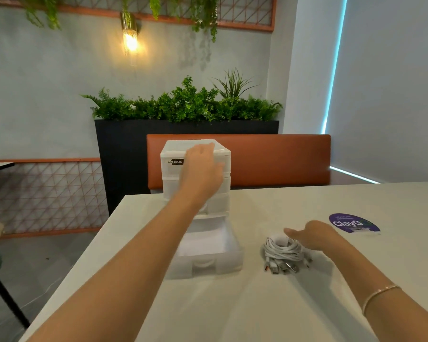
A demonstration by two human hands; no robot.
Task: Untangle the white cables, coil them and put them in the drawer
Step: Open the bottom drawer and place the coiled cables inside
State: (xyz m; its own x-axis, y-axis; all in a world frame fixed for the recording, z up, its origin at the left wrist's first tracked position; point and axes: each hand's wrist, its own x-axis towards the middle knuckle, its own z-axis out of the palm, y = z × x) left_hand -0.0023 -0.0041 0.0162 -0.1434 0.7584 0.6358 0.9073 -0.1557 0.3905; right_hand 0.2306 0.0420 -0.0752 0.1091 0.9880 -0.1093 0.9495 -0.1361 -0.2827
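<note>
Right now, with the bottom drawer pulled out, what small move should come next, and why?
Probably the right hand should close on the coiled bundle of white cables and lift it: the bundle lies on the table, and the translucent white plastic bottom drawer beside it stands open.

White cables [283, 251]; translucent white drawer unit [195, 169], black label; off-white table [232, 304]; purple sticker [353, 223], white lettering, right; orange-brown bench back [282, 159]; black planter [124, 144], green foliage; copper lattice, lower left.

Warm wall lamp [130, 40] glare, soft focus, wide-angle edge bend
</note>
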